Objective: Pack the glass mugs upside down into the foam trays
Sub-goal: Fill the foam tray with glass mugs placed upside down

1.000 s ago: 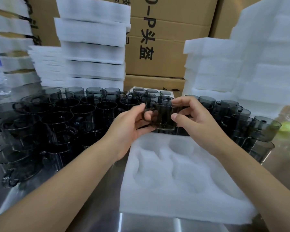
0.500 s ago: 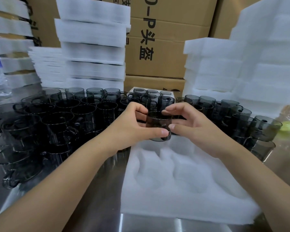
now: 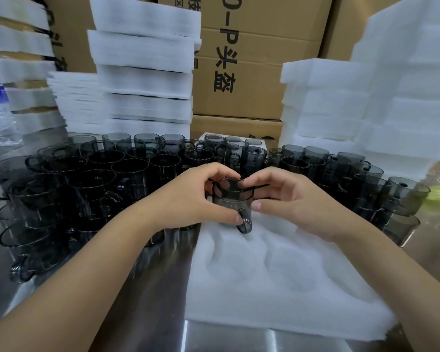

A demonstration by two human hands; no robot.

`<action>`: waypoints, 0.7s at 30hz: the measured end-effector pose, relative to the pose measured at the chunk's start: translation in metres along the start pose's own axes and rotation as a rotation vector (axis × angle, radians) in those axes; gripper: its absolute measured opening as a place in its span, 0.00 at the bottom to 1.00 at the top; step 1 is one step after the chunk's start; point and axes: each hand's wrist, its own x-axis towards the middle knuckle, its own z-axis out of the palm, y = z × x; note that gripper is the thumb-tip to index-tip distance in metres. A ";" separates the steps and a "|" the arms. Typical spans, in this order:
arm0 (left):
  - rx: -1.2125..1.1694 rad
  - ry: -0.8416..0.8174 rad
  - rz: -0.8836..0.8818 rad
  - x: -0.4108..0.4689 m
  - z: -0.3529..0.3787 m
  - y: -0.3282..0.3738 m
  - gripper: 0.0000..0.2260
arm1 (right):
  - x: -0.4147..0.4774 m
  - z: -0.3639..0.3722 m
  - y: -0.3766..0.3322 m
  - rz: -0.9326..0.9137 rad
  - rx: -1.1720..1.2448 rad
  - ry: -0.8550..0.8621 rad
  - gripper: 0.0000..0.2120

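Smoked glass mug (image 3: 233,199): rigid, slick, breakable; best held by the wall, not the handle. Left hand (image 3: 188,196) and right hand (image 3: 292,199) pinch it, fingers curled, over foam tray (image 3: 277,288).

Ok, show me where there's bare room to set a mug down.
Free: the near pockets of the foam tray, this side of the held mug, and the steel table strip left of the tray. Crowded: loose mugs pack the left, the back and the tray's right.
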 end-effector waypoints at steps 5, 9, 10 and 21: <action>0.044 -0.039 -0.014 0.000 0.001 -0.003 0.26 | 0.001 0.000 0.001 0.051 -0.045 -0.024 0.16; 0.082 -0.036 -0.018 -0.001 0.002 -0.002 0.26 | 0.000 0.000 0.000 0.080 -0.079 -0.035 0.13; 0.100 -0.035 -0.020 -0.001 0.003 -0.001 0.27 | -0.001 0.001 -0.001 0.084 -0.091 -0.031 0.12; 0.164 0.024 -0.032 -0.006 0.008 0.001 0.29 | 0.000 0.000 0.001 0.080 -0.157 -0.023 0.15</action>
